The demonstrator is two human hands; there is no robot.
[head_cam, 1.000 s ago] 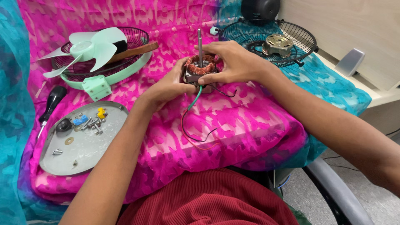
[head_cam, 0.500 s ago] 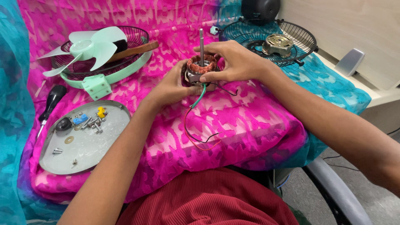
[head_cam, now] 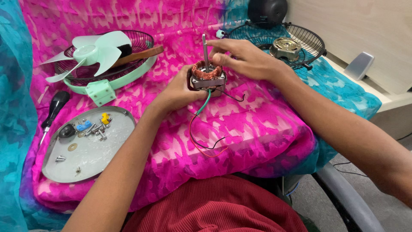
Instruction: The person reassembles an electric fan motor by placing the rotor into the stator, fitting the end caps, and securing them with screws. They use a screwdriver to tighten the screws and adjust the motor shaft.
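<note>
No packages, labels, signs or screens show anywhere here.

surface: pink-and-teal patterned cloth (head_cam: 266, 129) | right: pale wooden furniture (head_cam: 365, 30) | floor: grey (head_cam: 386, 202)

The lower body of the fan motor (head_cam: 207, 77) is hidden behind the left hand (head_cam: 180, 92) and the fingers of the right hand (head_cam: 244, 60), so how each grip closes under it cannot be told. The small screws and bits on the grey metal plate (head_cam: 92, 150) at lower left are too small to tell apart, and the screwdriver (head_cam: 52, 112) tip is hidden at that plate's edge. The dark round housing (head_cam: 267, 9) is cut off by the top edge, and both forearms by the bottom and right edges
</note>
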